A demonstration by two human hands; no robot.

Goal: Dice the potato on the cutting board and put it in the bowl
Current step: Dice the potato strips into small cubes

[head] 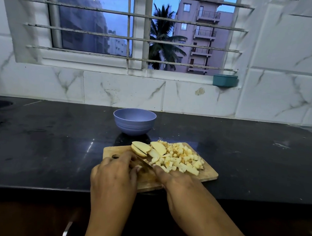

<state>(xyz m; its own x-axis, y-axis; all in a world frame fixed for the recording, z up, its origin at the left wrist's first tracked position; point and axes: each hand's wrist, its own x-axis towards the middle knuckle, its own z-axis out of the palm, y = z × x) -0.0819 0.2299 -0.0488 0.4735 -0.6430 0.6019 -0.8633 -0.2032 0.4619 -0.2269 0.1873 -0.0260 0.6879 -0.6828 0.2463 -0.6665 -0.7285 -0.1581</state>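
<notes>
The knife (pixel 144 165) is gripped in the right hand (pixel 176 182), with the forefinger laid along the blade's back; the handle is hidden under the palm. The fingers (pixel 130 168) of the left hand (pixel 114 175) are curled down close against the blade, and whether a piece is pinched beneath them cannot be told. Diced potato (pixel 181 161) is heaped over the right half of the cutting board (pixel 209 175), and uncut slices (pixel 142 148) are stacked at its far edge. The bowl (pixel 134 120) stands on the counter (pixel 40 147) just beyond the board, and nothing is seen in it. A fingertip could be nicked, since the left fingers lie so near the edge. Cubes could be knocked onto the counter if the crowded heap is pushed further.
</notes>
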